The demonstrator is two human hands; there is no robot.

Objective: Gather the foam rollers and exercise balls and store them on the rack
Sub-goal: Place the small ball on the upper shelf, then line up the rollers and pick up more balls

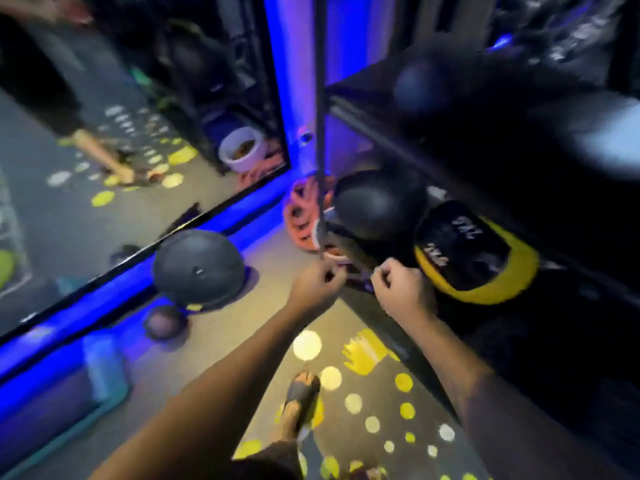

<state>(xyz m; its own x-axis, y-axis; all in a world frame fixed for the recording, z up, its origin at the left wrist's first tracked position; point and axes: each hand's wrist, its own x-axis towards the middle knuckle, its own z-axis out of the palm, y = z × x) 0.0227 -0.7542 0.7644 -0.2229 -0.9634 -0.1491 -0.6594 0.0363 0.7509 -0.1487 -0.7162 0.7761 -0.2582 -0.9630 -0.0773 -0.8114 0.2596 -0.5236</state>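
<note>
The black rack (320, 98) fills the right half of the frame, its upright post running down the middle. A floor-length mirror (104, 133) edged with a blue light strip takes the left.

On the rack's lowest level sits a black ball (377, 202), and just right of it a yellow-and-black pad (474, 251). A stack of orange rings (299, 216) leans at the foot of the post.

The largest thing not yet stored is a black exercise ball (199, 268), on the floor at centre left against the mirror's base. A small dark ball (166, 322) lies just below it in the frame. A blurred teal shape (104, 368) at lower left might be a roller; I can't tell.

Both hands are down at the base of the post, near each other. The left hand (317, 284) and right hand (398, 289) each have their fingers curled in. As far as the blur allows, they pinch a pale strip (341, 263) between them. What that strip is I can't make out.

The next move turns on this: the floor ball lies to the left of both hands, well apart from them, with the rack opening on their right. The left hand is plainly the nearer one. Being round, the ball has no long axis to line up. I'd judge the hands must first let go of the strip, then reach left across the open floor.
</note>
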